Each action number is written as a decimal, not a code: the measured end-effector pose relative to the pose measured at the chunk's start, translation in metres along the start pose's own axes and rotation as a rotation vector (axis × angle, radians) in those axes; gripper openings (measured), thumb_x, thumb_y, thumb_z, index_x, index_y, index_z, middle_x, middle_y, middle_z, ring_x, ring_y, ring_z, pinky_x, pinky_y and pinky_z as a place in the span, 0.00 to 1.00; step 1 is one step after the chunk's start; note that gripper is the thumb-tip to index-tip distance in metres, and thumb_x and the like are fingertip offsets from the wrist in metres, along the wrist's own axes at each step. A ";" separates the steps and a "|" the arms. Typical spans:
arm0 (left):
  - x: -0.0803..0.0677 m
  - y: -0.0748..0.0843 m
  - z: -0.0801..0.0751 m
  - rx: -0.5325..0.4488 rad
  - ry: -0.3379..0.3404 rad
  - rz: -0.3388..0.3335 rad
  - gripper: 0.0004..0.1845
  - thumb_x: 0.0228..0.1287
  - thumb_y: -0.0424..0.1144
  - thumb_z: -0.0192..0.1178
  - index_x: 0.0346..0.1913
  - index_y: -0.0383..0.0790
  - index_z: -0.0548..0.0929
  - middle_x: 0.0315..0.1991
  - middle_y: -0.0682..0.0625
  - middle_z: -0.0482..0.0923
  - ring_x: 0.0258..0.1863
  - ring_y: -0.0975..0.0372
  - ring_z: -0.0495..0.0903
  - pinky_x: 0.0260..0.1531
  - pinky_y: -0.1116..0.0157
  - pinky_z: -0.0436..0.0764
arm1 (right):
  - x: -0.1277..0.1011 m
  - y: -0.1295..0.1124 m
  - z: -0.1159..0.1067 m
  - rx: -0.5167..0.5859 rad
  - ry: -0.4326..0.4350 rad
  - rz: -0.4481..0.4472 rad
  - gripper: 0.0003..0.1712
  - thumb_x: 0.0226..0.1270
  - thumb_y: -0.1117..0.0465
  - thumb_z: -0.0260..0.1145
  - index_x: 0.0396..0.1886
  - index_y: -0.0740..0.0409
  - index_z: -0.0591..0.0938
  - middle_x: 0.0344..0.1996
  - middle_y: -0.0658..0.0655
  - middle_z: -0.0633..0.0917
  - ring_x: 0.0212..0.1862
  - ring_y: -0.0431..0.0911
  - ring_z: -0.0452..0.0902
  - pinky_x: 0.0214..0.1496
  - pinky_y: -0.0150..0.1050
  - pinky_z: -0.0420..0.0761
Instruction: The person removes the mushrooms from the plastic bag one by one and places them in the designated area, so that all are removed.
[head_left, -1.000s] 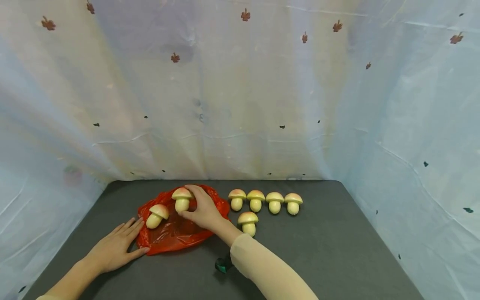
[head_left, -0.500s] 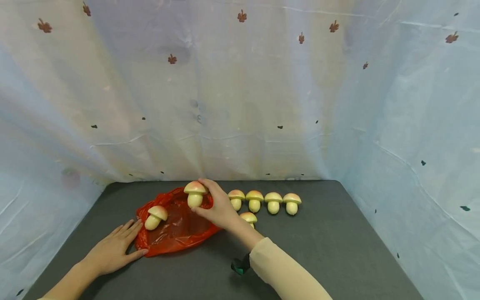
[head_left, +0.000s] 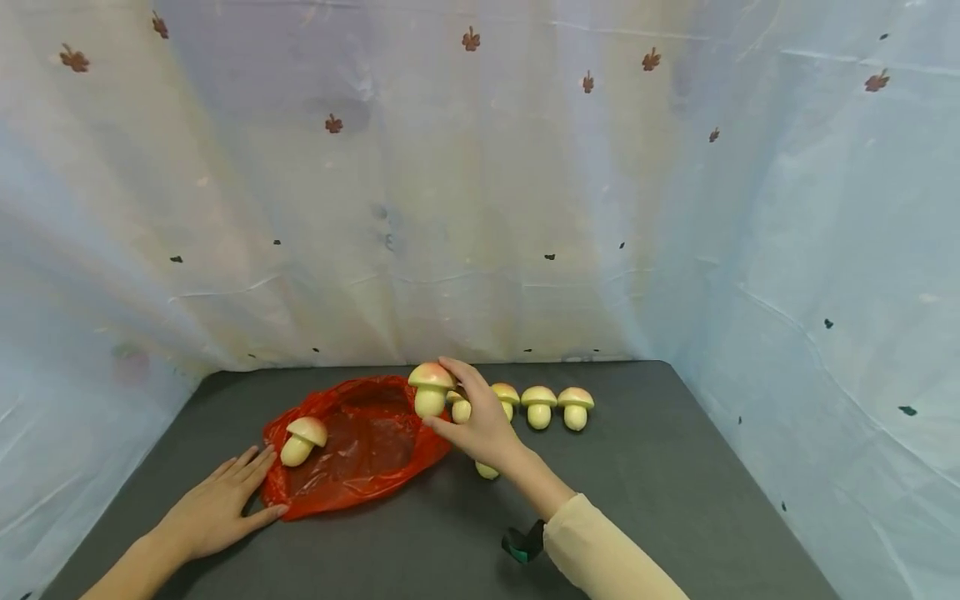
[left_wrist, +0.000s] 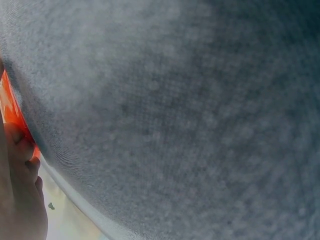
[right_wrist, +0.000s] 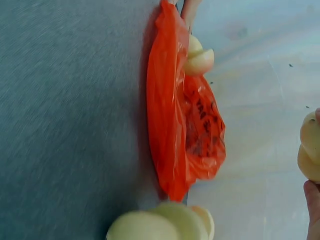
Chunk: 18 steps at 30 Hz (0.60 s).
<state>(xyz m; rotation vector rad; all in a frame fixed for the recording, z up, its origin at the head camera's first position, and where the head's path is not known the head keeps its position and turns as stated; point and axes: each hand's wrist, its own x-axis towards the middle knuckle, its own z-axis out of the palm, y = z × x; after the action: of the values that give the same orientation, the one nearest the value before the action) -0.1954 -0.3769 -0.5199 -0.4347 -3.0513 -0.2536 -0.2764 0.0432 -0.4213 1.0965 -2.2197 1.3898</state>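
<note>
My right hand (head_left: 483, 425) grips a pale yellow mushroom (head_left: 431, 390) with a reddish cap between thumb and fingers, cap up, above the right edge of a red plastic bag (head_left: 352, 502). That mushroom also shows at the right edge of the right wrist view. My left hand (head_left: 213, 510) lies flat with straight fingers on the dark table, its fingertips touching the bag's left rim. Near those fingertips, another mushroom (head_left: 303, 440) leans tilted on the bag's left side. In the left wrist view only part of the hand and a bit of red bag appear.
Right of the bag stand more mushrooms in a row, including one (head_left: 538, 407) and the rightmost (head_left: 575, 408); my right hand partly hides others. A nearer mushroom (head_left: 487, 470) is mostly covered by that hand. A patterned curtain (head_left: 480, 208) hangs behind the grey table (head_left: 675, 500).
My right hand has carried its mushroom rightward, from over the bag's middle to its right edge. It now covers part of the row. The left hand stays on the bag's rim.
</note>
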 end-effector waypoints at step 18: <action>0.003 -0.003 0.000 0.003 -0.024 -0.003 0.52 0.65 0.71 0.62 0.75 0.30 0.70 0.74 0.31 0.67 0.73 0.34 0.64 0.68 0.34 0.64 | -0.045 0.022 -0.055 -0.090 0.093 0.063 0.48 0.61 0.64 0.81 0.79 0.55 0.67 0.72 0.58 0.73 0.67 0.53 0.75 0.61 0.46 0.84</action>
<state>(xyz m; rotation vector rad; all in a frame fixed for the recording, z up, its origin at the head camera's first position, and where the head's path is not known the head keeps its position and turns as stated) -0.1987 -0.3788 -0.5199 -0.4366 -3.0756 -0.2455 -0.2702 0.1160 -0.4363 0.9206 -2.2450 1.3228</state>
